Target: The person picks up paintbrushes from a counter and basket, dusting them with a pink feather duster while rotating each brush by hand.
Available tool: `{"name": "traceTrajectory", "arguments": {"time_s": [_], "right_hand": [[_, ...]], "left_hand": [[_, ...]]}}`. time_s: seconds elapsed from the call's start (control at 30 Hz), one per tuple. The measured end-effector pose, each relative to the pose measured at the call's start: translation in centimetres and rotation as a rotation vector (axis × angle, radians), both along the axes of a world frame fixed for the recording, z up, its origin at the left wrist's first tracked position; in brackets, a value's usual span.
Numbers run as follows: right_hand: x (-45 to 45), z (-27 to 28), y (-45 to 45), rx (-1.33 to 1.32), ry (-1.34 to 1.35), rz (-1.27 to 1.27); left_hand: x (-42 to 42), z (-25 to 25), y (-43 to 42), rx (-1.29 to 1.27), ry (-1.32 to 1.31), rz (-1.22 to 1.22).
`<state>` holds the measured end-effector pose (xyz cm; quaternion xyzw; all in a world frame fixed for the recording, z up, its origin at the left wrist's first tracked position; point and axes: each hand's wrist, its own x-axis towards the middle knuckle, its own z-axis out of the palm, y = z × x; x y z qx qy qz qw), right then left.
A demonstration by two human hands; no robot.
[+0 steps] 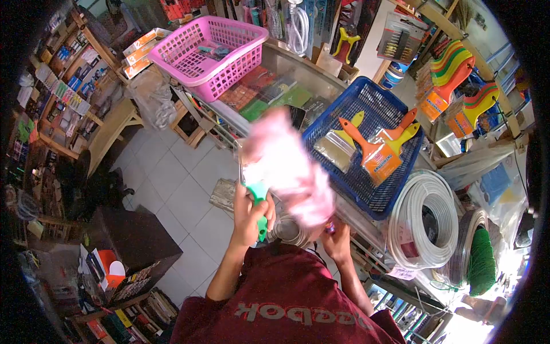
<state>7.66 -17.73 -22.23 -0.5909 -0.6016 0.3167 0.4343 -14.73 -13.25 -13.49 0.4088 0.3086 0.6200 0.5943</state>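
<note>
My left hand [251, 221] is wrapped round the green handle of a paintbrush [262, 228], held upright over the floor in front of the counter. Its head is partly hidden by a pink fluffy duster [309, 189], which is smeared by motion and bright with glare. My right hand [337, 243] grips the duster's purple handle end, close to my shirt. Whether the duster touches the brush head, I cannot tell. Just beyond the duster, a blue plastic basket [318, 135] on the counter holds several packaged paintbrushes [380, 160] with orange and yellow handles.
A pink basket [215, 84] with small packets stands on the glass counter [309, 77]. White cable coils [397, 229] and a green cord bundle [485, 262] lie at the right. More paintbrushes [452, 66] hang at upper right. A dark box [129, 241] stands on the left.
</note>
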Motion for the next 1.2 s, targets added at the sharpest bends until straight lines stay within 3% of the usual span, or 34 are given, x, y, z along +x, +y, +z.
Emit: {"name": "traceTrajectory", "arguments": {"time_s": [0.13, 0.17, 0.2, 0.27, 0.4, 0.43, 0.5, 0.57, 0.63, 0.67, 0.77, 0.83, 0.9, 0.97, 1.07, 1.17, 1.2], "right_hand": [[-0.9, 1.2, 0.0, -0.146, 0.311, -0.072], [-2.8, 0.6, 0.1, 0.026, 0.563, -0.147], [-2.7, -0.1, 0.0, 0.166, 0.313, -0.062], [-1.5, 1.2, 1.1, -0.033, -0.148, 0.188], [-3.8, 0.6, 1.9, -0.192, 0.277, -0.101], [-4.8, 0.2, 1.9, -0.096, 0.433, -0.086], [-5.4, 0.8, 3.3, 0.299, 0.0, 0.04], [-5.3, -0.5, 3.1, 0.11, -0.281, 0.07], [-7.0, -1.0, 3.3, 0.052, 0.0, -0.151], [-7.8, -0.9, 3.5, 0.026, 0.143, -0.262], [-9.1, 0.6, 4.7, 0.385, -0.144, -0.131], [-8.2, -1.1, 3.3, 0.133, -0.4, -0.09], [-8.1, -3.5, 2.8, 0.048, -0.23, -0.275], [-8.7, -4.0, 2.5, -0.028, 0.303, -0.404], [-8.3, -4.4, 2.3, 0.021, 0.3, -0.195], [-6.5, -6.5, 2.3, 0.116, -0.101, -0.117], [-6.7, -7.0, 2.3, 0.096, 0.086, -0.164]], "left_hand": [[-0.7, 0.5, 0.7, 0.006, 0.017, 0.021], [-0.9, 0.3, 0.8, 0.004, 0.005, 0.014], [-1.1, 0.1, 1.0, 0.002, -0.007, 0.006], [-1.7, -0.1, 1.4, -0.003, -0.036, 0.0], [-3.4, -0.4, 2.3, 0.031, -0.019, -0.033], [-3.8, -0.6, 2.6, 0.026, -0.037, -0.049], [-4.5, -1.2, 3.1, 0.016, -0.077, -0.085], [-6.1, -2.1, 3.8, 0.24, 0.583, 0.101], [-6.5, -2.1, 4.9, 0.012, -0.113, -0.159], [-6.8, -2.0, 5.4, 0.014, -0.12, -0.188], [-7.8, -2.0, 6.6, 0.017, -0.122, -0.302], [-8.8, -2.4, 6.4, 0.276, 0.567, -0.094], [-7.9, -1.2, 7.2, -0.037, -0.212, -0.349], [-7.9, -0.9, 7.5, -0.023, -0.268, -0.412], [-7.9, -1.5, 6.6, -0.03, -0.278, -0.38], [-7.9, -1.5, 6.6, -0.054, -0.297, -0.373], [-7.9, -0.9, 7.2, -0.074, -0.335, -0.407]]}}
